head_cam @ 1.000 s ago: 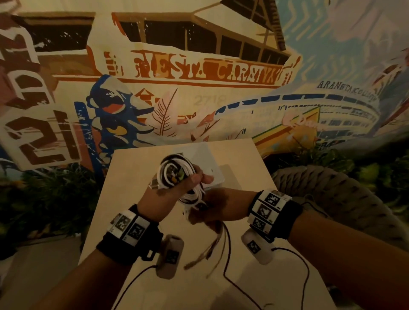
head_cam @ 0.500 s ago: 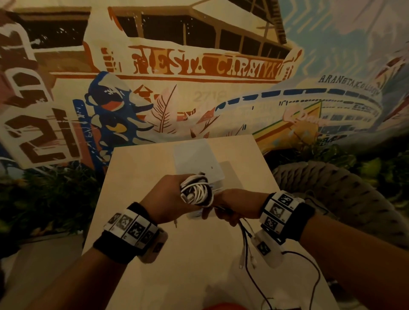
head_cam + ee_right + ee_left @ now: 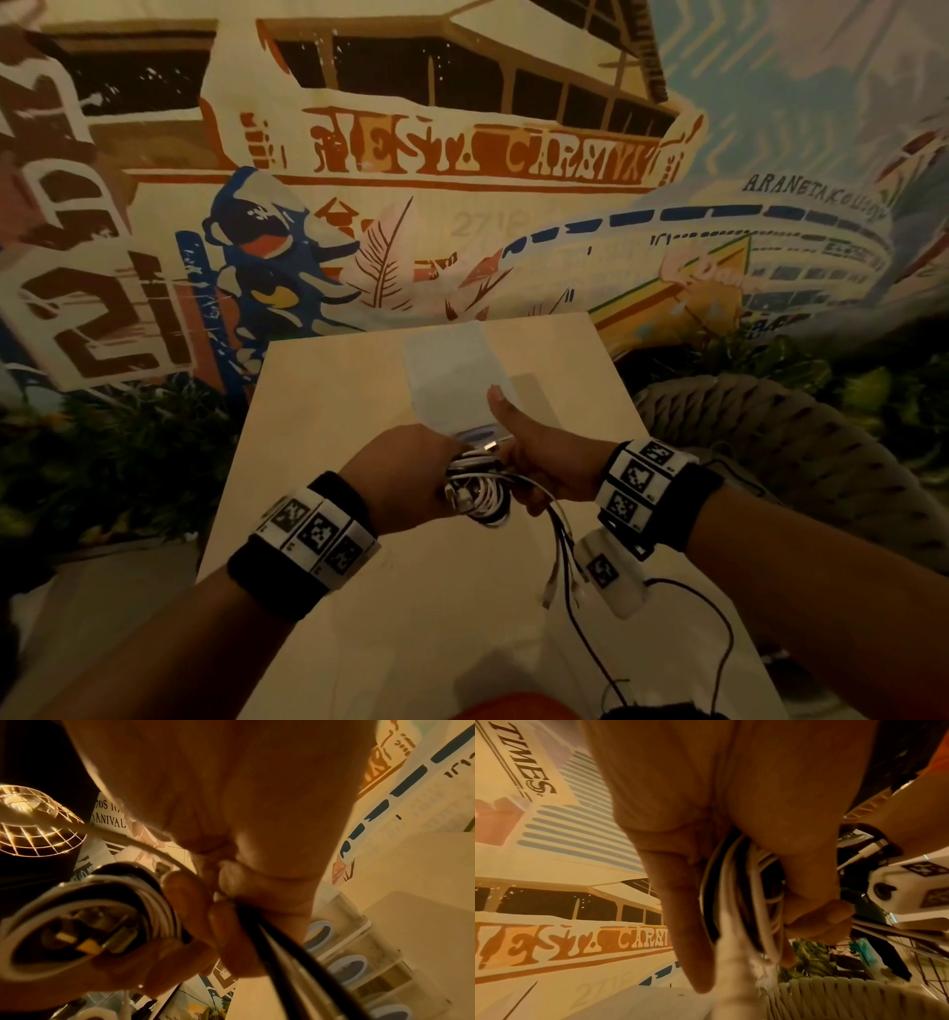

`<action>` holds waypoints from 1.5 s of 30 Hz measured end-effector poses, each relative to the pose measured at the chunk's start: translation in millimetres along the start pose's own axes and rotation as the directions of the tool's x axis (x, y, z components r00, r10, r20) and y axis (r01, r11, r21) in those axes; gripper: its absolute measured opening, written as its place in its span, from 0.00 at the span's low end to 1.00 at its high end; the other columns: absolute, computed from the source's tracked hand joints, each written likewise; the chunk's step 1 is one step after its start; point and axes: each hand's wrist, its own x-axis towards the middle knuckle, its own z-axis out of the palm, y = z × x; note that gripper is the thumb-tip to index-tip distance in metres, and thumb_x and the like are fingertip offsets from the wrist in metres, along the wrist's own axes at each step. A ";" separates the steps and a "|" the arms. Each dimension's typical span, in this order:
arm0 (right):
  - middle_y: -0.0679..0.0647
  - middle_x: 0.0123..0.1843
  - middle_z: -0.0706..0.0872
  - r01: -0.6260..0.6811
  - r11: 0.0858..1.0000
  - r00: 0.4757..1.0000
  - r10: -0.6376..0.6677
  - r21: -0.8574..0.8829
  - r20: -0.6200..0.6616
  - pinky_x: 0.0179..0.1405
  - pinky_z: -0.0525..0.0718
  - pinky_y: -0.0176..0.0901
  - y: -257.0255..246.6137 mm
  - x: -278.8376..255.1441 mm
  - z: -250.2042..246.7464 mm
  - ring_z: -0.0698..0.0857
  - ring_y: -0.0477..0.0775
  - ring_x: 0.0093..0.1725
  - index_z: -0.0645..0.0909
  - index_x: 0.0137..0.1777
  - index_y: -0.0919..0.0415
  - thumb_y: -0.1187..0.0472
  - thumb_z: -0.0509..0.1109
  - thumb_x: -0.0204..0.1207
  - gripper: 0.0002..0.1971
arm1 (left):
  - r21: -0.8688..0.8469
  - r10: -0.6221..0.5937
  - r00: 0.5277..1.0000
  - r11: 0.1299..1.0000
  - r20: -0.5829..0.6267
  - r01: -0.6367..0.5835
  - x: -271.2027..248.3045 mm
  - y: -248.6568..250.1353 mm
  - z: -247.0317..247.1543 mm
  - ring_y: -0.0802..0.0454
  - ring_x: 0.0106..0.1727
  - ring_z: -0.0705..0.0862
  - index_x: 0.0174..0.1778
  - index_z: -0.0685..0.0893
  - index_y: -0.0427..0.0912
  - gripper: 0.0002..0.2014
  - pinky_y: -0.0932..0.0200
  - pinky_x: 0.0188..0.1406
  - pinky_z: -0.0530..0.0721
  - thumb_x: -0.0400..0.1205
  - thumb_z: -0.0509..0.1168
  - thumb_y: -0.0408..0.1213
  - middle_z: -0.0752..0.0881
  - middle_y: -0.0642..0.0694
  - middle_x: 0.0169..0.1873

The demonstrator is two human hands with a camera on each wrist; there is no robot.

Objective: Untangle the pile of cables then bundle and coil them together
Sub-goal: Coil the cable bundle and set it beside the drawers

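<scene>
Painted mural walls back a pale wooden surface (image 3: 328,411). From the head view, the coil of white and black cables (image 3: 475,496), raised a second ago, now sits lower between both hands. At the left wrist, the left hand (image 3: 731,841) grips its loops. At the right wrist, the right hand (image 3: 231,892) pinches the loose tails, so wrapping looks nearly finished.
</scene>
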 end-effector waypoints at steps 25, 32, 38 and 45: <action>0.49 0.53 0.92 -0.019 0.663 0.996 -0.054 -0.749 -0.073 0.53 0.90 0.49 -13.6 11.4 22.9 0.90 0.53 0.51 0.89 0.58 0.48 0.41 0.84 0.64 0.23 | 0.338 -0.120 0.982 0.939 0.148 0.063 13.5 27.1 6.9 0.49 0.33 0.76 0.35 0.79 0.47 0.15 0.57 0.38 0.77 0.84 0.63 0.51 0.71 0.52 0.25; 0.44 0.28 0.81 0.032 0.650 0.968 -0.209 -0.760 -0.138 0.32 0.76 0.35 -9.7 5.1 20.6 0.79 0.41 0.28 0.79 0.31 0.46 0.55 0.79 0.71 0.13 | 0.205 -0.101 0.992 0.975 0.078 0.083 13.2 22.1 5.7 0.49 0.40 0.83 0.52 0.85 0.51 0.14 0.55 0.44 0.84 0.82 0.63 0.56 0.83 0.52 0.37; 0.39 0.19 0.80 0.093 0.728 0.953 -0.263 -0.679 -0.151 0.28 0.73 0.30 -11.1 -10.6 -3.4 0.77 0.38 0.21 0.82 0.24 0.33 0.57 0.77 0.75 0.21 | -0.453 -0.128 0.985 0.889 -0.116 0.062 -1.1 -21.6 12.9 0.62 0.57 0.86 0.80 0.63 0.69 0.47 0.54 0.55 0.89 0.66 0.77 0.68 0.83 0.63 0.62; 0.51 0.47 0.91 0.236 0.721 0.924 -0.374 -0.651 -0.079 0.55 0.88 0.56 -16.0 -11.6 9.9 0.89 0.52 0.47 0.88 0.54 0.57 0.52 0.78 0.73 0.13 | -0.829 -0.002 0.985 0.540 -0.175 -0.146 -3.0 -15.8 35.9 0.60 0.77 0.75 0.75 0.78 0.62 0.35 0.54 0.77 0.75 0.73 0.71 0.69 0.78 0.62 0.75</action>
